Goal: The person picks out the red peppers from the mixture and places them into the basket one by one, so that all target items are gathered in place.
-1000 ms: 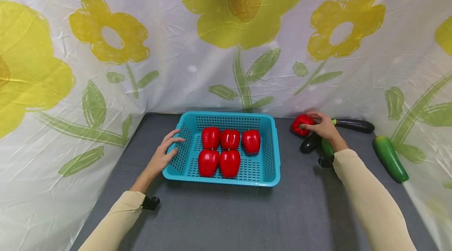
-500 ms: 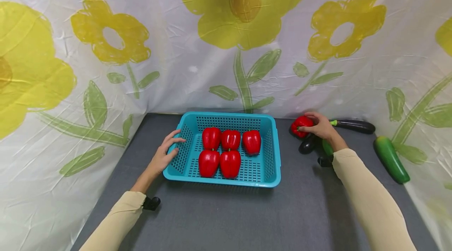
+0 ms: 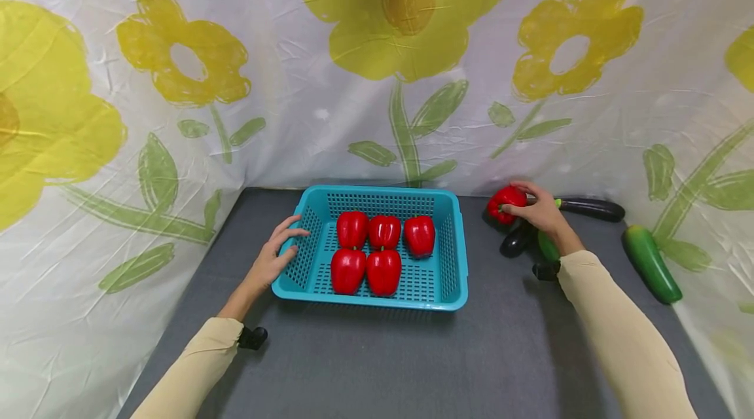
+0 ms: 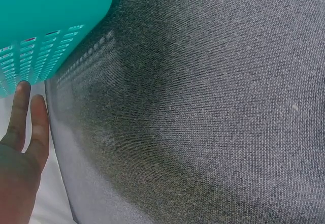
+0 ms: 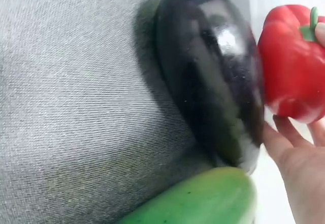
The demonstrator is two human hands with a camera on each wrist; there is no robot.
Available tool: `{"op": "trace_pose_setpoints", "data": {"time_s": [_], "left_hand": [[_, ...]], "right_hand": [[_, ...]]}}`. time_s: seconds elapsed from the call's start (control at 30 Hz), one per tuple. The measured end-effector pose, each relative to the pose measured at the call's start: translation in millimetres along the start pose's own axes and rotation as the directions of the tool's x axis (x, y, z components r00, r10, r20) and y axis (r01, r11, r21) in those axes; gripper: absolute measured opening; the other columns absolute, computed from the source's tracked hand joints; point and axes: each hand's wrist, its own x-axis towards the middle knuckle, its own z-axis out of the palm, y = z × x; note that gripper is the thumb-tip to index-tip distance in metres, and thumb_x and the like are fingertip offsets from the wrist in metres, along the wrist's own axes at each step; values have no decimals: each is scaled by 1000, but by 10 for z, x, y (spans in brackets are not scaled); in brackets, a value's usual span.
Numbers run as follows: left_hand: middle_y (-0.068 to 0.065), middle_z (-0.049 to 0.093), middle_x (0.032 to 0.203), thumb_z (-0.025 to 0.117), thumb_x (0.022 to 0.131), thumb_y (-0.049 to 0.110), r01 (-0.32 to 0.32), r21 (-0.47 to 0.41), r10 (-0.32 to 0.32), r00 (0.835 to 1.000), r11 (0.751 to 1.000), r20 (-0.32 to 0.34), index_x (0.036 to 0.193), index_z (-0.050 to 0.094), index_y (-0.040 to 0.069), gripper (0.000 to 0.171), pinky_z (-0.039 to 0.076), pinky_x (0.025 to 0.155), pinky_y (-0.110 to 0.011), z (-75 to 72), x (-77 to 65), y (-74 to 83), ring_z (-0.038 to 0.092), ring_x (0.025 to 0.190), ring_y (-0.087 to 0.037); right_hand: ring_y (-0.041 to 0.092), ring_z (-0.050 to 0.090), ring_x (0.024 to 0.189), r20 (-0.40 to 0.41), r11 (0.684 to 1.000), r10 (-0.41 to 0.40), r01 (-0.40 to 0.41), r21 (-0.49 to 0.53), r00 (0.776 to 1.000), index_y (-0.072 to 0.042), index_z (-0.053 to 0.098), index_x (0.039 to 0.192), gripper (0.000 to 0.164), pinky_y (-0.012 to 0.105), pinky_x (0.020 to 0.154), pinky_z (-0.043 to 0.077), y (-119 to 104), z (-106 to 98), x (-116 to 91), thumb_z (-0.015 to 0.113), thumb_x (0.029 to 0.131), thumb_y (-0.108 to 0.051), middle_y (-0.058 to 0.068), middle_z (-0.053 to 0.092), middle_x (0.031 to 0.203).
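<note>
A blue plastic basket (image 3: 389, 306) with slotted walls holds several red bell peppers (image 3: 384, 272), set in two rows. My left hand (image 3: 272, 258) rests at its left rim with fingers loosely extended; two of them (image 4: 38, 127) show against the outer wall in the left wrist view. Over at the right, my right hand (image 3: 538, 213) pinches another red bell pepper (image 3: 506, 200) between thumb and fingers, its green stem by the thumb. A dark eggplant (image 5: 208, 71) lies right beside this pepper, and a green vegetable (image 5: 203, 198) lies below the eggplant in the right wrist view.
A long, slender eggplant (image 3: 595, 209) lies behind the right hand. Farther right, a green zucchini-like vegetable (image 3: 650, 267) lies at the edge of the grey table (image 3: 377, 366). A flower-printed white sheet (image 3: 283, 144) hangs behind and at both sides.
My right hand has raised the bell pepper slightly, up and to the right in the head view. The left hand and the basket stay where they were.
</note>
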Motion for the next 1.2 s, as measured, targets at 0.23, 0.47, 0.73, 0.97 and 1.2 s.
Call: {"op": "trace_pose_setpoints", "data": {"time_s": [0.23,0.47,0.73,0.97,1.2], "left_hand": [[-38,30,152,48,93,-19,7,6,-7,1000,1000,-3,123,61,-11,33,25,101,-71,6,0,-3,22,140,-57],[-39,29,152,48,93,-19,-2,-4,2,1000,1000,2,123,60,-11,33,25,101,-71,8,2,-10,22,140,-57],[-39,28,152,47,94,-19,-7,-12,7,1000,1000,4,122,59,-13,32,27,100,-70,3,-6,-23,21,140,-57],[-39,29,151,47,94,-18,3,-5,-3,1000,1000,3,123,60,-12,32,27,100,-70,4,0,-3,22,139,-57],[-39,29,152,47,94,-18,-15,-8,15,1000,1000,0,123,59,-13,31,26,99,-71,14,-11,-118,21,140,-57]], "right_hand": [[48,48,121,4,994,-45,44,98,999,4,42,149,67,29,77,56,-127,13,-58,74,92,-4,29,36,151],[32,54,111,28,982,-45,39,182,999,1,46,148,62,40,79,58,-183,42,-123,73,92,0,26,37,151],[36,50,111,17,973,-136,131,191,991,7,47,143,57,35,78,57,-226,126,-185,71,92,4,23,41,145],[34,56,104,-24,962,-190,191,194,981,4,54,138,49,32,77,56,-257,191,-228,72,93,0,19,45,142],[31,61,100,-33,958,-214,217,187,976,5,54,137,48,31,77,57,-195,236,-237,72,93,1,21,48,140]]}}
